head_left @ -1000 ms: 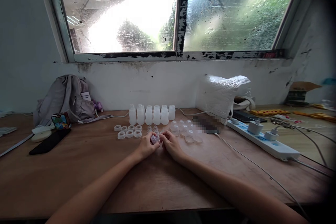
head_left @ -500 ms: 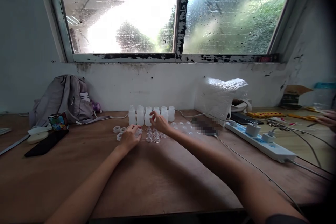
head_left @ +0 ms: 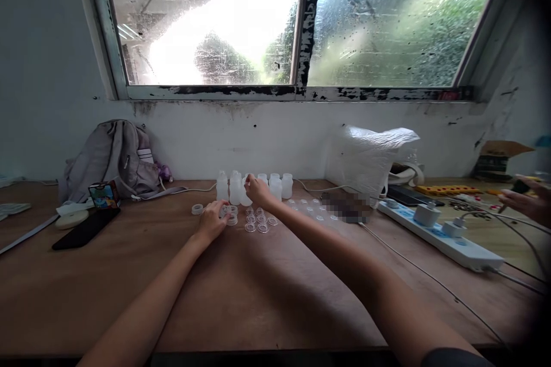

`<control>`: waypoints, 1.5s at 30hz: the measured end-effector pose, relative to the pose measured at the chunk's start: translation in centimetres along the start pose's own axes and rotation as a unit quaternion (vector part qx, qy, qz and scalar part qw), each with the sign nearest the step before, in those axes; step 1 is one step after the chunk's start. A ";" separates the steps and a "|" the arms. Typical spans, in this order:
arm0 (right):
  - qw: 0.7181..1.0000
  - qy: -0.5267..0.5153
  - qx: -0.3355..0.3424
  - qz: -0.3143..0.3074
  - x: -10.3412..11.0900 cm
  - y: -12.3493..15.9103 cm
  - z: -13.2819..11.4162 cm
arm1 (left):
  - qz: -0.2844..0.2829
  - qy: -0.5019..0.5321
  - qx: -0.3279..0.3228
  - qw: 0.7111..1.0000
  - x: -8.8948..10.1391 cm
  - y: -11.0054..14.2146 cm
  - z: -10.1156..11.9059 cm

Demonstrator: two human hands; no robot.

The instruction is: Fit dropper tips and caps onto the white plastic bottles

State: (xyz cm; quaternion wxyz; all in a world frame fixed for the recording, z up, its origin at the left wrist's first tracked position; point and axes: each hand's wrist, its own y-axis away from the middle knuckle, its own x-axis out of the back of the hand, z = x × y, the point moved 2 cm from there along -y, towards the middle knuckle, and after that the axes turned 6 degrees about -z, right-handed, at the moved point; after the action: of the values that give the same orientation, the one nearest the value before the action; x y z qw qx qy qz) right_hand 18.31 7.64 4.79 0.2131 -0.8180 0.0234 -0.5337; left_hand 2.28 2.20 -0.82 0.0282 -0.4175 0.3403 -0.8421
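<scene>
Head view, left hand: over the rings (head_left: 197, 209) at the left of the group, palm down (head_left: 209, 223). Grip partly open, fingers curved, tips at the nearer rings; cannot tell whether one is held or only touched.
Head view, right hand: reached across to the row of bottles (head_left: 274, 188), by the third from the left (head_left: 246, 198). Thumb and fingers drawn close together (head_left: 258, 192); whether anything small is pinched, cannot tell (the hand covers that bottle's top).
Bottles: cloudy white, upright in a row along the back of the group; the two leftmost show narrower tops.
Clear parts: round, small, several on the tabletop (head_left: 241, 298) in front of the bottles, right of the left hand (head_left: 263, 228).
Discs: thin, see-through, laid out right of the clear parts (head_left: 319, 217).
Just changed: a second ago both hands met around a small clear piece in front of the bottles; now they are apart, one at the rings, one at the bottles. Judgement: the work in hand is now split between two groups of parts.
Right edge: another person's hand (head_left: 527, 202) has come into view near the power strip (head_left: 469, 249), well apart from the bottles.
</scene>
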 end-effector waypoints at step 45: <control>0.890 -0.426 0.121 -0.110 -2.8 13.0 0.6 | -0.063 0.568 0.144 0.808 -2.1 1.5 5.8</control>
State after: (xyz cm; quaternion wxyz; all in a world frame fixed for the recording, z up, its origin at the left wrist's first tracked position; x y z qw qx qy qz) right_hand 20.14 -3.26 -2.71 0.2395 -0.9323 -0.2243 -0.1523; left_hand 7.51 -1.41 -0.73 -0.1637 0.1237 0.1430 -0.9682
